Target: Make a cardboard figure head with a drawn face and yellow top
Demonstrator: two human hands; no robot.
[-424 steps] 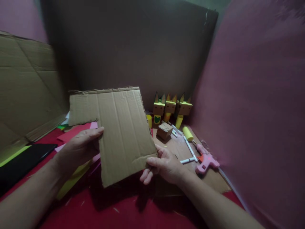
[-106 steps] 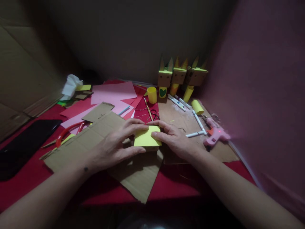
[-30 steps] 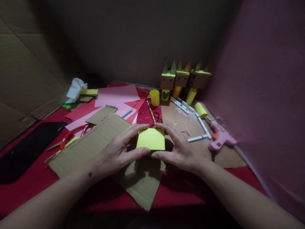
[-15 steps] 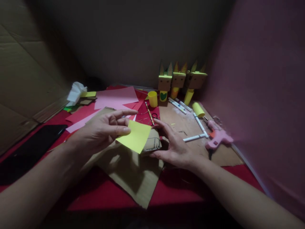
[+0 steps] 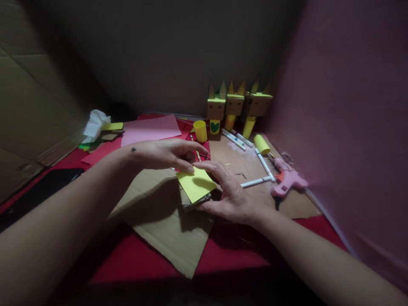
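A square of yellow paper (image 5: 196, 187) lies over the top of a small cardboard box (image 5: 188, 203), whose front edge shows beneath it. My right hand (image 5: 234, 195) grips the box from the right, thumb at the near side and fingers at the far side. Above the paper's far edge is my left hand (image 5: 165, 154), palm down with its fingers stretched out. Its thumb tip touches the paper. Beneath the box is a flat cardboard sheet (image 5: 178, 242) on the red table cover (image 5: 121, 263).
Right of my hands lie a pink glue gun (image 5: 288, 180), white markers (image 5: 264, 163) and a yellow paper tube (image 5: 262, 144) on a cardboard board (image 5: 296, 206). Three cardboard figures (image 5: 216, 110) stand behind. Pink paper (image 5: 149, 129) and a black phone (image 5: 41, 187) are left.
The yellow paper has gone right and down onto the box. My left hand has moved right with it, turning palm down and straightening its fingers. My right hand stays on the box.
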